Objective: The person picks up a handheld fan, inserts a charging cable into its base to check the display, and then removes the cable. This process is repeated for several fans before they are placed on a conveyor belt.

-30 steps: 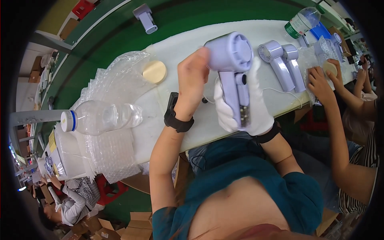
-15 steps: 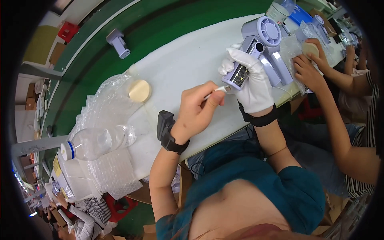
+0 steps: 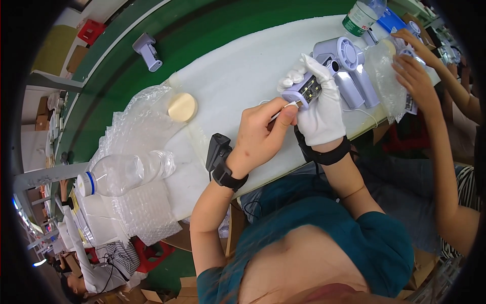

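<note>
My gloved right hand (image 3: 320, 104) is closed around the handle of a lavender handheld fan (image 3: 308, 92). An opening in that handle bares a circuit board, where small lights glow. The round grille faces up and away from me. My bare left hand (image 3: 268, 126) pinches a white cable plug (image 3: 290, 105) between thumb and fingers, its metal tip at the handle's bottom end. Whether the tip is seated in the port, I cannot tell. Beyond the glove, more lavender fan parts (image 3: 357, 87) lie on the white table (image 3: 228, 66).
Bubble wrap (image 3: 142, 213), a large clear bottle (image 3: 119, 175) and a round cream-coloured disc (image 3: 182, 107) are on the left. A lavender fan piece (image 3: 147, 52) rests on the green surface. At right, a co-worker's hands (image 3: 417, 76) are near bubble wrap (image 3: 382, 76) and a labelled bottle (image 3: 362, 17).
The held fan has tilted and dropped slightly, and the plug has moved right, up against its end. Lights now show on the board. The co-worker's hands have shifted away from me.
</note>
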The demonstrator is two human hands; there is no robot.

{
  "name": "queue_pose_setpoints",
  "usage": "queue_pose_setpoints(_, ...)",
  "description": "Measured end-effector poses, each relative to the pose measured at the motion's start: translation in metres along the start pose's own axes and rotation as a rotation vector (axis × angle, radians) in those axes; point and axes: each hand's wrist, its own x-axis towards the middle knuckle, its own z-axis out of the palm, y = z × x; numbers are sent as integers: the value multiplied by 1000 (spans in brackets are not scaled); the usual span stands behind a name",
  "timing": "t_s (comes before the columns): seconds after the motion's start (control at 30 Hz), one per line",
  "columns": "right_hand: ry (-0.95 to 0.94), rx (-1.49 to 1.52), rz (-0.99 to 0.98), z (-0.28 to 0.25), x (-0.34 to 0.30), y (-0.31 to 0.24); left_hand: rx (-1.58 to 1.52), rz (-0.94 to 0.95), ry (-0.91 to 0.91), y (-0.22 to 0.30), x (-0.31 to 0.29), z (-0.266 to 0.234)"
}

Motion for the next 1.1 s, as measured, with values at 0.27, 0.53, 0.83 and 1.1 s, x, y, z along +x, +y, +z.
queue_pose_setpoints(0.27,121,-230,-275,4,0,17,-30,-147,74,-2,-1,2)
queue_pose_setpoints(0.53,58,-411,-439,7,-4,19,-61,-61,54,-22,2,3)
queue_pose_setpoints(0.83,65,-501,-339,14,-9,4,-68,-115,-38,-4,-1,3)
queue_pose_setpoints(1.1,-19,-372,-332,25,19,-17,-134,-65,114,4,-5,11)
